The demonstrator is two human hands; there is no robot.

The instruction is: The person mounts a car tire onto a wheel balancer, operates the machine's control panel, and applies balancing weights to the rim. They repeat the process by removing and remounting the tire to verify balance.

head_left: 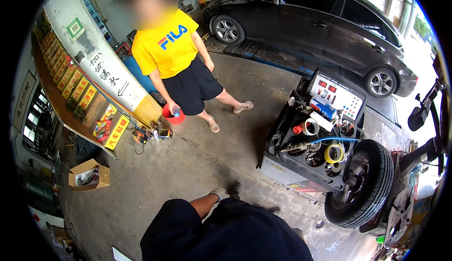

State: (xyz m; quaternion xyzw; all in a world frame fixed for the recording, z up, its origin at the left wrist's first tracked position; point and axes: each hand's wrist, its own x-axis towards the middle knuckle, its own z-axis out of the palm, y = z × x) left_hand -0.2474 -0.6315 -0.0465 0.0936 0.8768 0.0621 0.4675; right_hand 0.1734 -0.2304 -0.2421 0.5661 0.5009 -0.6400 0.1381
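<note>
Neither of my hands shows; only my dark clothing (235, 235) and a shoe appear at the lower edge. To my right stands a wheel balancer (336, 96) with a lit panel and a tool tray. A black tyre on a wheel (382, 181) sits upright at its near right side. In the tray lie a yellow ring-shaped roll (327, 154), a blue-and-red can (324, 107) and a blue hose (336, 139). Ahead, another person (167, 44) in a yellow shirt stands, one hand around a small bottle (176, 112) above a red bucket (175, 119).
A dark car (301, 30) with its hood raised stands at the back, by a low blue-edged platform. An open cardboard box (103, 178) rests on the concrete floor (188, 167) at left. Yellow sign boards (87, 97) line the left wall. Small bottles and tools stand by the pillar (108, 68).
</note>
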